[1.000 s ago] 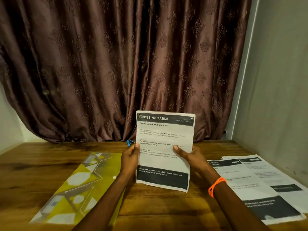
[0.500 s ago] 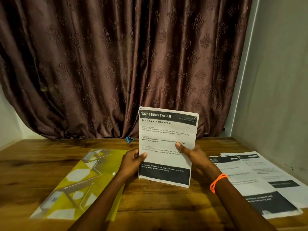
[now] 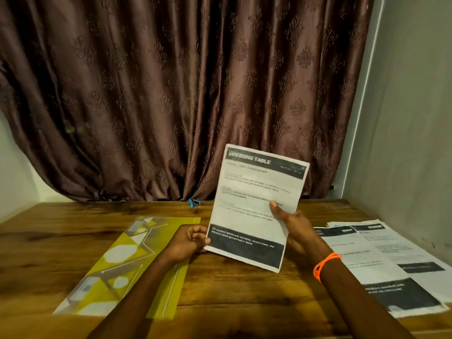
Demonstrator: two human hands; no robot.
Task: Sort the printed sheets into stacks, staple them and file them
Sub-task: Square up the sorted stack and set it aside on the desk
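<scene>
I've got the printed sheets (image 3: 254, 206) up off the desk (image 3: 232, 289), centre-right of frame, tilted w/ the top leaning right. Header reads "DRESSING TABLE", dark band across the bottom. Looks like more than one sheet but can't tell how many.

My right hand (image 3: 291, 223) grips the stack's right edge, approx. halfway down: thumb across the front, fingers curled behind. My left hand (image 3: 188, 241) is at the lower left corner, fingers curled in at the edge; seems to pinch the corner, though blur makes the contact hard to read. Orange band (image 3: 326, 265) on my right wrist.

Lower left of frame: yellow folder (image 3: 127, 265) w/ white geometric shapes lies flat on the desk, partly under my left forearm. Lower right: loose printed pages (image 3: 391, 263) spread flat, overlapping, same dark header and footer bands. Small blue stapler (image 3: 194, 203) sits at the back of the desk, centre, just by the curtain hem. Brown patterned curtain (image 3: 183, 94) fills the upper frame; grey wall (image 3: 415, 118) on the right.
</scene>
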